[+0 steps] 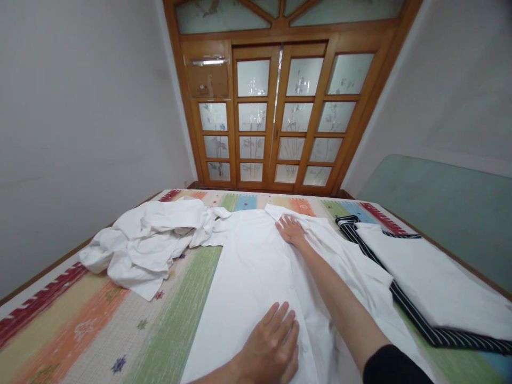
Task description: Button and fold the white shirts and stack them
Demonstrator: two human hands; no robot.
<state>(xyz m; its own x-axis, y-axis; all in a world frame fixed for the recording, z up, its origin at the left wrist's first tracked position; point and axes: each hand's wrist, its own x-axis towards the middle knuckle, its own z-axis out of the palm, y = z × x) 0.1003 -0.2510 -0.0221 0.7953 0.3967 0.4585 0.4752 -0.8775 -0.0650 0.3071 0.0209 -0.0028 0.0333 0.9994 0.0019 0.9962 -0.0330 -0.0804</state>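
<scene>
A white shirt (252, 266) lies spread over the bed, its collar at the far end. Near that collar my right hand (290, 230) rests flat on the fabric, fingers stretched and a little apart. My left hand (270, 341) is closer to me, palm down on the shirt's lower part, with its fingers extended. Loose folds of white cloth run along the right side of the shirt, partly hidden behind my right forearm.
Crumpled white clothing (148, 240) is heaped at the left, touching the shirt's sleeve. On the right lies a flat white garment (424, 277) with black striped edging. A striped, patterned sheet (172, 314) covers the bed. Wooden glazed doors (280, 117) stand beyond.
</scene>
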